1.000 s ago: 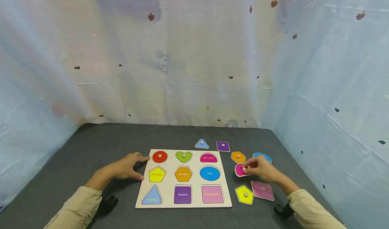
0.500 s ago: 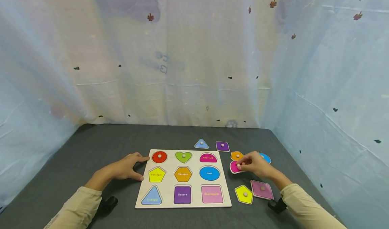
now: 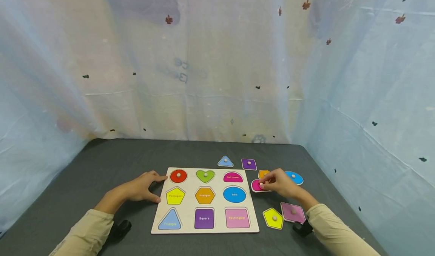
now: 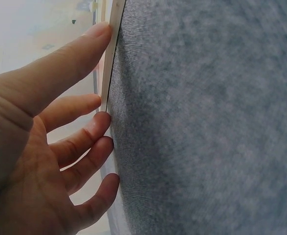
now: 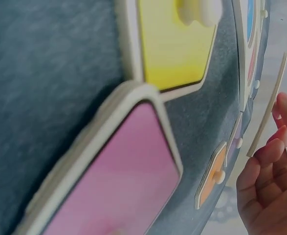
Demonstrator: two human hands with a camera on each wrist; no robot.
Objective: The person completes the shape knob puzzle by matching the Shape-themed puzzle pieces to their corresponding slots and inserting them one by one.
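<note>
The wooden shape puzzle board lies flat, with the red circle and green heart knobbed pieces in their places. My left hand touches the board's left edge, thumb and fingertips spread apart along it; the left wrist view shows these fingertips against the thin edge. Between thumb and fingers my right hand pinches the knob of a magenta half-round puzzle piece, just right of the board. Seen edge-on in the right wrist view, that piece is lifted off the table.
Loose knobbed pieces lie around the right side: a blue triangle, purple square, orange hexagon, blue oval, yellow pentagon and pink rectangle. The grey table is bordered by hanging sheets.
My right hand has carried the magenta half-round piece leftward towards the board, uncovering more of the blue oval and covering part of the orange hexagon. The left hand stays at the board's edge.
</note>
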